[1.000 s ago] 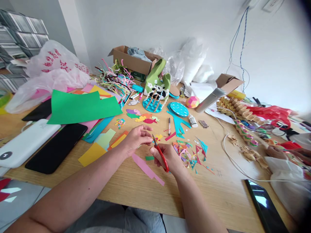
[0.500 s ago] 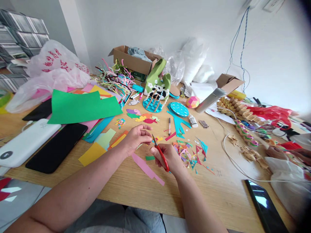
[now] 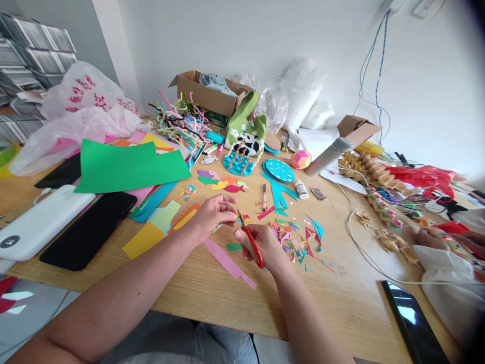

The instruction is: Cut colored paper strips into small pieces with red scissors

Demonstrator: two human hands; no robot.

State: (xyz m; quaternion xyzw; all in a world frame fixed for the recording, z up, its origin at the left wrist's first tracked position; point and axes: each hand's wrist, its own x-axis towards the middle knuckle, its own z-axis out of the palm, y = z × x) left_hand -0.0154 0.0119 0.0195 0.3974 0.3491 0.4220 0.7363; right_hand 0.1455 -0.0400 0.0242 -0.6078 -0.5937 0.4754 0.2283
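The wooden surface carries a green sheet at ten o'clock from the scissors. Of the hands, the left curls beside the blade tip; whether it pinches anything, I cannot tell. The right grasps red-handled scissors, pointing to eleven o'clock, where paper fish lie beyond. Scraps litter three o'clock.

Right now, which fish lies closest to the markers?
The grey fish, just in front of the markers. It lies apart from the coloured fish, which cluster nearer the left hand.
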